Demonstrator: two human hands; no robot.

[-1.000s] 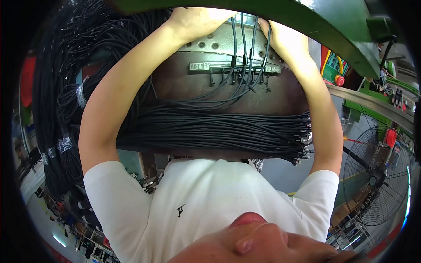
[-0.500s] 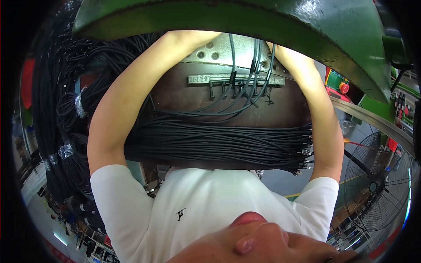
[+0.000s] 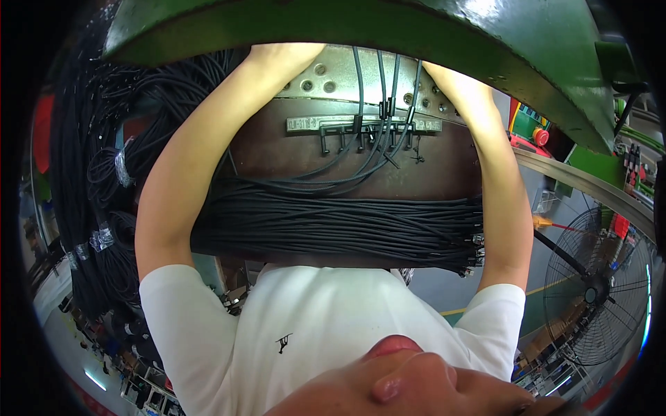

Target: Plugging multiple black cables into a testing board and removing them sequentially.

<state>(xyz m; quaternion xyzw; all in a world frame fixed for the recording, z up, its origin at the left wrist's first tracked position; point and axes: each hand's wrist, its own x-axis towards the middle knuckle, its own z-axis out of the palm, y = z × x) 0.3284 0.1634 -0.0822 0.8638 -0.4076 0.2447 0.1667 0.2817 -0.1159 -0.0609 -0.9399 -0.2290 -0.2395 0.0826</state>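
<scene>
Both my forearms reach up under a green machine body [image 3: 361, 31] that hides my fingers. Of my left hand [image 3: 295, 55], the back near the wrist shows beside a lit metal plate with holes [image 3: 340, 76]. Only the wrist end of my right hand [image 3: 438, 73] appears, at the plate's right side. Between them several black cables [image 3: 359, 80] run up beneath the machine. Lower down, these cables pass a grey metal bar with black hooks [image 3: 309, 125]. What either hand holds or touches is out of sight.
A thick bundle of black cables [image 3: 333, 225] lies across the dark work surface in front of my chest. More coiled cables [image 3: 104, 166] hang at the left. On the right are a red push button [image 3: 540, 136] and a caged fan [image 3: 590, 295].
The view has shifted slightly, so the bar, plate and arms sit a little further left. The upright cables are spaced differently above the bar. My fingers stay hidden.
</scene>
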